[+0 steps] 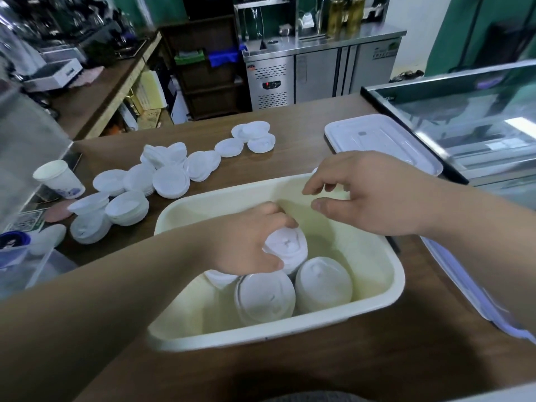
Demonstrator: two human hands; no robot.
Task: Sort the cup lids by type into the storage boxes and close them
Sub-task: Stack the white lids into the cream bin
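Head view: my left hand is down inside the cream box, fingers and thumb curled round a stack of white domed lids lying on its side. Two other stacks lie just beside it toward the near right corner, touching one another. My right hand hovers above the box's far rim with fingers loosely bent, thumb and forefinger apart. As far as I can tell it holds nothing, though a white sliver shows behind the fingertips and I can't say what it is.

Loose lids of the flatter sort, along with more domed ones, are spread in piles over the counter to the far left, well apart from the box. A paper cup stands at the far left edge. A white cover lies flat at the far right.

I judge these lids to be thin moulded plastic, nearly weightless, springy and a bit slick. A nested stack should bend or slide apart if I squeeze only its middle, so I'd take it with the thumb on one end and the fingers on the other, pressing along its length to keep the lids nested. Single lids are best pinched at the rim, which is the stiffest part, because the domes would dent. The box looks rigid and is best steadied by its rim.
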